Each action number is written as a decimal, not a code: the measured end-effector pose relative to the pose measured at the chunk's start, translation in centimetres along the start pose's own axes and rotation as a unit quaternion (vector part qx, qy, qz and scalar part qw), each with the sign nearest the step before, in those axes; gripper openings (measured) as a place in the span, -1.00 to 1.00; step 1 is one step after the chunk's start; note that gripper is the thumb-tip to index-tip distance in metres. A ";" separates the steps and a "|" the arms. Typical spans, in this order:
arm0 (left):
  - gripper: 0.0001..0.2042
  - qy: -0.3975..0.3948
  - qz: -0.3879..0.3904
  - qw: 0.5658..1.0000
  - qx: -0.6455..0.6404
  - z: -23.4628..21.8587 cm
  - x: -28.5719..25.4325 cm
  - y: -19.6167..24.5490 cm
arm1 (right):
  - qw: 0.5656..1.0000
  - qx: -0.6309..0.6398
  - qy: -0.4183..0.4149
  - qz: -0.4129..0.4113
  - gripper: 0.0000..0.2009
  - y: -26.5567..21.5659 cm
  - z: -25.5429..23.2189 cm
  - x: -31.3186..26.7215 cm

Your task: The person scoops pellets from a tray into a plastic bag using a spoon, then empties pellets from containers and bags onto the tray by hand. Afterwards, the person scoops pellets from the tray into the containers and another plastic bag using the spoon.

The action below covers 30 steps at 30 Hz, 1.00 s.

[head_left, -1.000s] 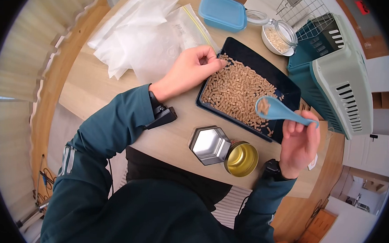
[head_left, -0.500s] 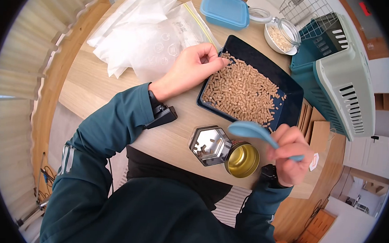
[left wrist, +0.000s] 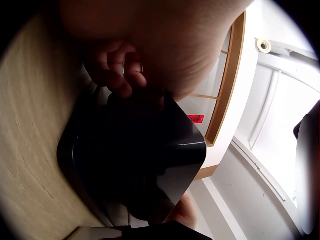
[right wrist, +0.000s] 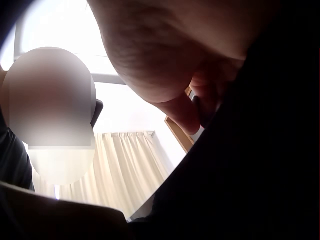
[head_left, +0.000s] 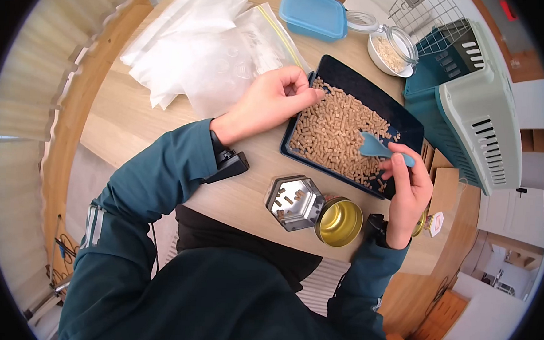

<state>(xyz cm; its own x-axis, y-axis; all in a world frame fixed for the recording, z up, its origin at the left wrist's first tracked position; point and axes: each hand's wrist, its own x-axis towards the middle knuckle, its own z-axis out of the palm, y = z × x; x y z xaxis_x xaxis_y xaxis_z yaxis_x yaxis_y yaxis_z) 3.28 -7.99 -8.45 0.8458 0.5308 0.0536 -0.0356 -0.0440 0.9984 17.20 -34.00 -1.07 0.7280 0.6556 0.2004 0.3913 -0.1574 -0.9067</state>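
On the table stands a dark blue tray (head_left: pixel 394 97) with brown wood pellets (head_left: pixel 329 133) heaped over most of its floor. My left hand (head_left: pixel 266 103) grips the tray's left rim, thumb on the inner side, fingers curled under the lip in the left wrist view. A blue scoop (head_left: pixel 376 147) is pinched by its handle in my right hand (head_left: pixel 411 191), its bowl down among the pellets at the tray's right side. In front of the tray, a hexagonal silver tin (head_left: pixel 309 214) has several pellets inside. A round tin with a golden inside (head_left: pixel 340 221) stands against it.
Clear plastic bags (head_left: pixel 195 58) lie back left. Behind the tray are a blue lidded container (head_left: pixel 313 12) and a white bowl of pale flakes (head_left: pixel 388 56) beside an open glass jar (head_left: pixel 403 43). A teal and grey pet carrier (head_left: pixel 481 113) rises at the right, with cardboard (head_left: pixel 446 185) near it.
Pellets have appeared in the hexagonal tin. My right hand carried the scoop from the tray toward the tins, tipped it, then brought it back into the pellets. My left hand stayed at the rim.
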 end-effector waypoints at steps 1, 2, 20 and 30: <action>-0.73 0.002 0.005 1.000 -0.008 0.0 0.0 0.0 | 1.000 0.025 -0.005 0.007 -0.79 0.0 -0.3 0.1; -0.73 0.005 0.003 1.000 -0.008 -0.1 -0.1 0.2 | 0.999 0.050 -0.008 0.017 -0.77 0.1 -0.5 0.1; -0.68 0.021 0.023 1.000 0.005 0.0 0.1 -0.4 | 0.945 0.321 -0.048 -0.040 -0.65 0.1 -2.5 -0.7; -0.75 -0.004 0.001 1.000 0.012 -0.1 0.0 0.0 | 0.912 0.262 -0.264 -0.171 -0.72 -0.4 -1.4 -0.8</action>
<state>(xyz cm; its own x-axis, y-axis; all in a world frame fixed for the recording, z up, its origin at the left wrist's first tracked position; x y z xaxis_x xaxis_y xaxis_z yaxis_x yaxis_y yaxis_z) 3.28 -7.89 -8.44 0.8496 0.5244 0.0563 -0.0256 -0.0656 0.9975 17.22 -35.47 -0.33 0.1871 0.8861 0.4241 0.1217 0.4075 -0.9051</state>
